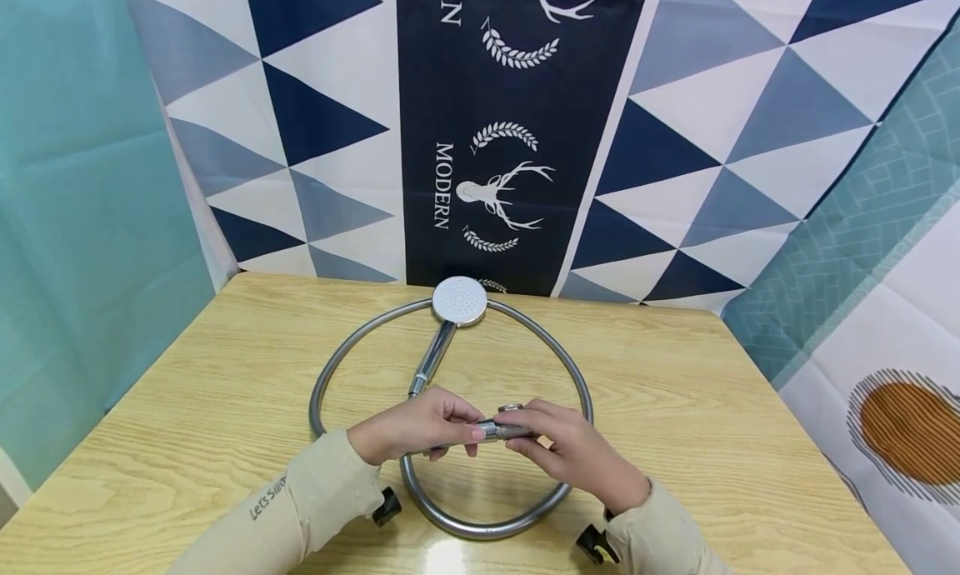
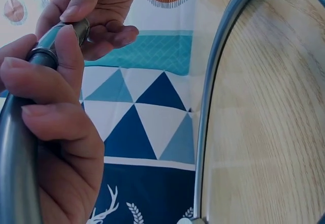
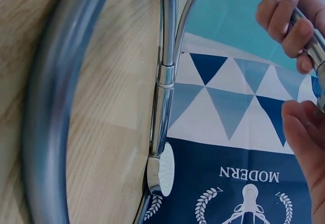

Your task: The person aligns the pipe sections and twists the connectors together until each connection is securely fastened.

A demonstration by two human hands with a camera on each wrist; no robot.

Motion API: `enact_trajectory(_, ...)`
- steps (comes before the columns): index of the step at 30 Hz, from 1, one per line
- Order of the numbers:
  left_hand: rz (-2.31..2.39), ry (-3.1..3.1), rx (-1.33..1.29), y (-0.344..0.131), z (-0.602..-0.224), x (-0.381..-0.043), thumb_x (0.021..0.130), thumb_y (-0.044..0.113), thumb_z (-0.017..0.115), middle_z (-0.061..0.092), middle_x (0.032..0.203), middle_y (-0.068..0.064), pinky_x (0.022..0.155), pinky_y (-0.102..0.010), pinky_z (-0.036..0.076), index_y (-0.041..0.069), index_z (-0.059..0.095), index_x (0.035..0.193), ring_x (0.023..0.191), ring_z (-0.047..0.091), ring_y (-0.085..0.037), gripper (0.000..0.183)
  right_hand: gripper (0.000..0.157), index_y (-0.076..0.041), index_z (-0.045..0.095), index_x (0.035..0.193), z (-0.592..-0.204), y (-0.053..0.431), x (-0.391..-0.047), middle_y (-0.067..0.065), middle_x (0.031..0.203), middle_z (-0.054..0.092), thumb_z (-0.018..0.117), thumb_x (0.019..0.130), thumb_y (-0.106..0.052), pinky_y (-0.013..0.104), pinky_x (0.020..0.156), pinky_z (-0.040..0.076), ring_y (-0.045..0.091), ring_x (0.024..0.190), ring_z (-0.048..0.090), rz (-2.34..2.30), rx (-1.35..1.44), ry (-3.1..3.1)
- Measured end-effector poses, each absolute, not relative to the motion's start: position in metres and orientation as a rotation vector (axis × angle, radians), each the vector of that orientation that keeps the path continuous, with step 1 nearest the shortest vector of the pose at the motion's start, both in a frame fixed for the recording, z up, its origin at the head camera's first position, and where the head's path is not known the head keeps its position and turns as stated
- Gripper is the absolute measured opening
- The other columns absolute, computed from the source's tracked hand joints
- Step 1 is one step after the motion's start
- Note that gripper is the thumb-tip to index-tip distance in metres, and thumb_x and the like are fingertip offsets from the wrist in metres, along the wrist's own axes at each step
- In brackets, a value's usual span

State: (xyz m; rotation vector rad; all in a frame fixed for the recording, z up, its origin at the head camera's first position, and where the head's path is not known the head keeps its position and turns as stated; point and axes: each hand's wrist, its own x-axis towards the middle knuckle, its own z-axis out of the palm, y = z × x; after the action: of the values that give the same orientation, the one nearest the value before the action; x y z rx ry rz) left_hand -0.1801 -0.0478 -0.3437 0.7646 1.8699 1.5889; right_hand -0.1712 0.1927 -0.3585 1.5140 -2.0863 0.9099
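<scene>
My left hand (image 1: pixel 427 425) grips the grey shower hose (image 2: pixel 20 153) just behind its end, fingers curled round it. At that end sits a shiny metal connector (image 1: pixel 489 430), joined to or touching a metal fitting (image 1: pixel 516 432) that my right hand (image 1: pixel 566 442) pinches between thumb and fingers. Fingers cover much of this joint, so I cannot tell how tightly the two parts meet. Behind the hands lies a chrome shower head (image 1: pixel 460 300), its white spray face up and its handle (image 1: pixel 432 358) pointing toward me. The hose loops widely over the table.
The wooden table (image 1: pixel 675 392) carries the hose loop (image 1: pixel 581 375). A patterned cloth (image 1: pixel 322 133) hangs behind its far edge, with more cloth at both sides. Black wrist-worn pieces (image 1: pixel 386 506) show below the sleeves.
</scene>
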Motion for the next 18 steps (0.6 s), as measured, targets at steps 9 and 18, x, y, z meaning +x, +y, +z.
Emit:
enact_trajectory(9, 1.569, 1.925, 0.729, -0.047, -0.346, -0.18, 0.095, 0.007, 0.059, 0.066, 0.076, -0.001, 0.043, -0.018, 0.033, -0.011, 0.065, 0.109, 0.045, 0.038, -0.004, 0.023, 0.029, -0.001, 0.066, 0.114, -0.365, 0.193, -0.178, 0.011, 0.09, 0.067, 0.059, 0.094, -0.02, 0.017, 0.066, 0.049, 0.016, 0.074, 0.065, 0.966, 1.58, -1.989)
enact_trajectory(18, 1.546, 2.013, 0.667, -0.044, -0.345, -0.179, 0.091, 0.004, 0.064, 0.065, 0.072, 0.0, 0.042, -0.017, 0.032, -0.009, 0.067, 0.102, 0.045, 0.038, -0.004, 0.017, 0.022, 0.004, 0.068, 0.106, -0.37, 0.195, -0.181, 0.013, 0.087, 0.069, 0.066, 0.09, -0.011, 0.019, 0.064, 0.051, 0.015, 0.07, 0.064, 1.204, 1.61, -2.022)
